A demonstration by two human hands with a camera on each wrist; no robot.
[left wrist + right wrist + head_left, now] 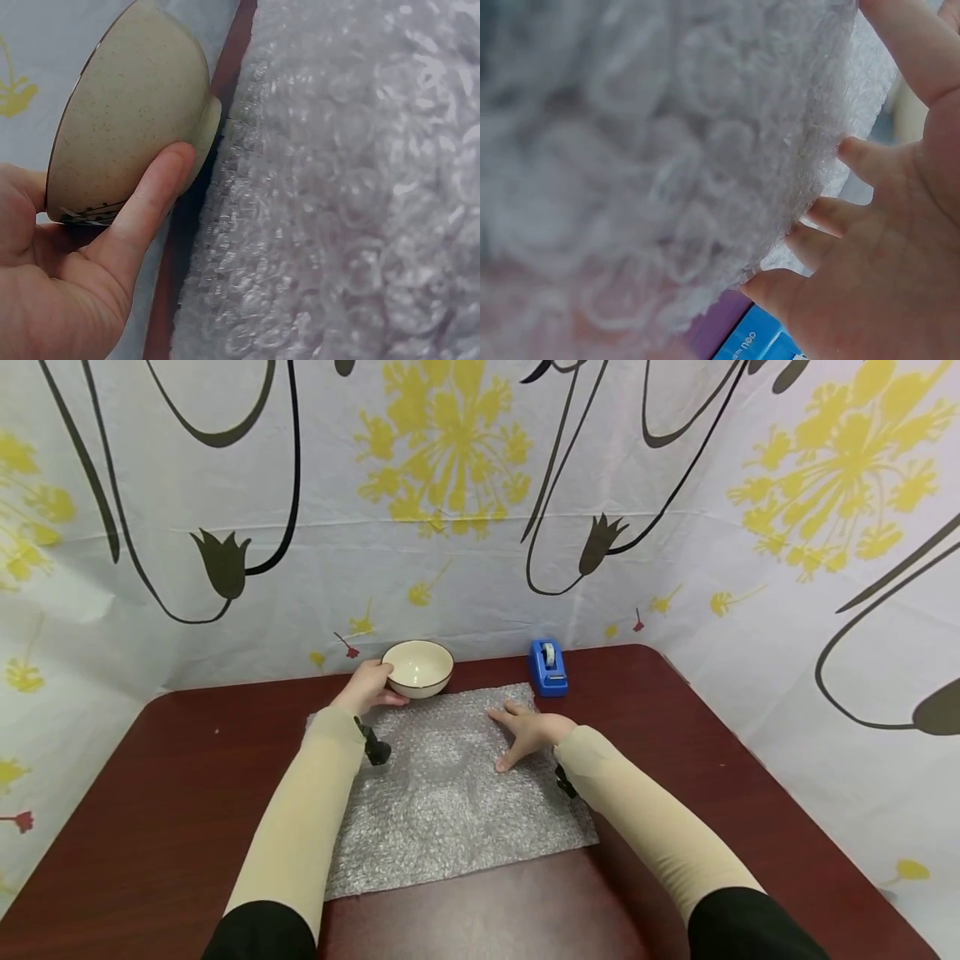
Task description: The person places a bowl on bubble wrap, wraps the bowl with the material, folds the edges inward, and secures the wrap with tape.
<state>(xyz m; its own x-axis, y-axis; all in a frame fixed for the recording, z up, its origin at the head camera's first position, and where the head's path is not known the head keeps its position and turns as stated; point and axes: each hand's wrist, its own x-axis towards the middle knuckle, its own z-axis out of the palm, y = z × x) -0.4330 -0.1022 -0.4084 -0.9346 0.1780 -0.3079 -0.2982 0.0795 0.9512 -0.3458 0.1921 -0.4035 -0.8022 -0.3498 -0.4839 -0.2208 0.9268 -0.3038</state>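
Note:
A cream bowl with a dark rim is at the back of the table, just past the far edge of the bubble wrap. My left hand grips its left side. In the left wrist view, the bowl shows a speckled outside and a foot ring, with a finger of the left hand along its underside. A sheet of bubble wrap lies flat across the table. Fingers spread, my right hand rests on the sheet's right part; in the right wrist view its fingertips touch the wrap.
A blue tape dispenser with a roll in it stands at the back, by the wrap's far right corner. Under everything is a dark red-brown table. A white curtain printed with flowers hangs behind and beside it.

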